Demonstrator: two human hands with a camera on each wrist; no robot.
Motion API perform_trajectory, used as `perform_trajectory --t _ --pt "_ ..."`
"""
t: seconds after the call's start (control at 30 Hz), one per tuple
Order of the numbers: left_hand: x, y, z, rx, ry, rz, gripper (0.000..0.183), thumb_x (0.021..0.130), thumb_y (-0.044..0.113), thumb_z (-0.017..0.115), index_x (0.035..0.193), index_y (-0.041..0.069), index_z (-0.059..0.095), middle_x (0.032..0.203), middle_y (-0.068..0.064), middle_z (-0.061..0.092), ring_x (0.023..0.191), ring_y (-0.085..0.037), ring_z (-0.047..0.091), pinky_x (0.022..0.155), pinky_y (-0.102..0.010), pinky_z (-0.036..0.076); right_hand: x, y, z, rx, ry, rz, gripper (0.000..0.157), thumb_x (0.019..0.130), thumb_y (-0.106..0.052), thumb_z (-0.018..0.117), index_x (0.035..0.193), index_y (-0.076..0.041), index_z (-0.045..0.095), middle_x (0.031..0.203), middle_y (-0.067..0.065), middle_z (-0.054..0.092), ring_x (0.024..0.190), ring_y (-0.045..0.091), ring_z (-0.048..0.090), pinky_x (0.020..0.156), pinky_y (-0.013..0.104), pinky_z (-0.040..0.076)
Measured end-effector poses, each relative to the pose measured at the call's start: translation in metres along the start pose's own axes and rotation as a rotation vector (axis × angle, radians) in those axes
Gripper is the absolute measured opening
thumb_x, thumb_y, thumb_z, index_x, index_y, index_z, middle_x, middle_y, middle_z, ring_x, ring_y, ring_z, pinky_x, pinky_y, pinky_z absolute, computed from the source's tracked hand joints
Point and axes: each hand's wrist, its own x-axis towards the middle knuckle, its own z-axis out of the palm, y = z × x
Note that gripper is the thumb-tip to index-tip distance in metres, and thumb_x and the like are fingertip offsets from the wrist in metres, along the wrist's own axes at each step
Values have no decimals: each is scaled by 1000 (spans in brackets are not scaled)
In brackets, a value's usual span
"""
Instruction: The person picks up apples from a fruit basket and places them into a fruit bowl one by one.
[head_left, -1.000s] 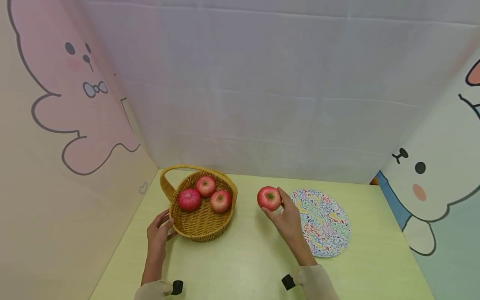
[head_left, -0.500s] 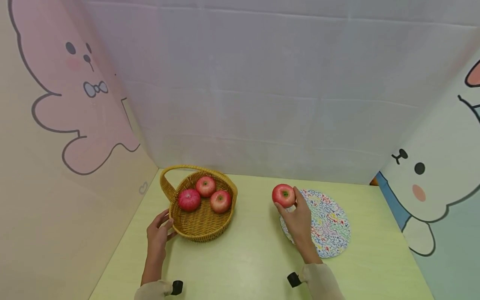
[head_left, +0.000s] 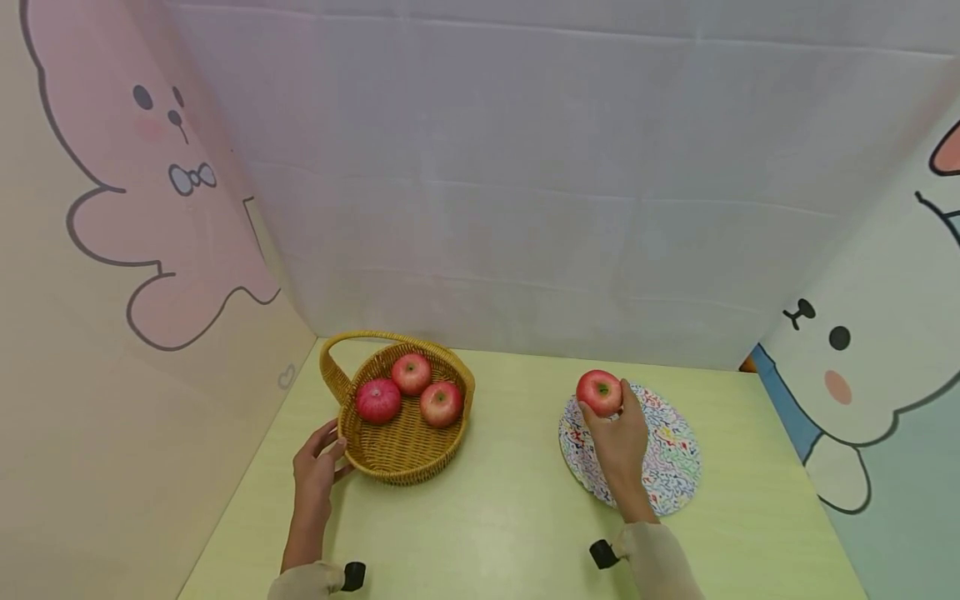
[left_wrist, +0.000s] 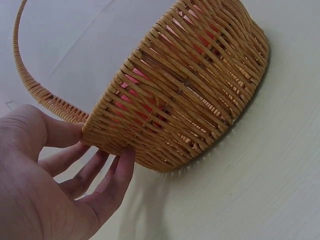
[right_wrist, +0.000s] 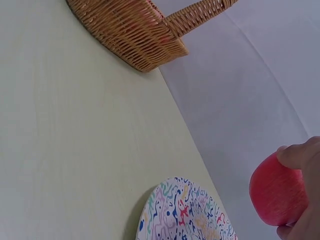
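Observation:
In the head view my right hand (head_left: 621, 437) grips a red apple (head_left: 599, 393) between thumb and fingers, above the left part of a round plate (head_left: 671, 454) with a multicoloured squiggle pattern. The right wrist view has this apple (right_wrist: 277, 192) held up, apart from the plate (right_wrist: 172, 215). My left hand (head_left: 315, 467) holds the near left side of a woven basket (head_left: 401, 454). In the left wrist view the thumb is at the rim of the basket (left_wrist: 185, 90) and the fingers touch its outer wall. Three apples (head_left: 441, 403) lie inside, towards the back.
A tall arched handle (head_left: 337, 367) rises from the basket's left and back. A pale wall (head_left: 525, 208) stands behind the light table (head_left: 495, 517), with printed cartoon panels on both sides. Bare tabletop separates basket and plate.
My right hand has carried the apple to the right, from beside the plate's left edge to over the plate. The left hand and the basket have stayed in place.

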Motion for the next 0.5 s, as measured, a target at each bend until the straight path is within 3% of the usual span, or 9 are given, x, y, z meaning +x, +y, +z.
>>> perform_trajectory --t 0.5 --pt "1 0 0 -7 -3 -6 48 108 12 55 156 10 48 153 -22 49 95 4 61 76 -25 62 16 32 -17 -45 16 78 79 90 -17 83 154 6 43 150 31 53 133 48 56 110 64 47"
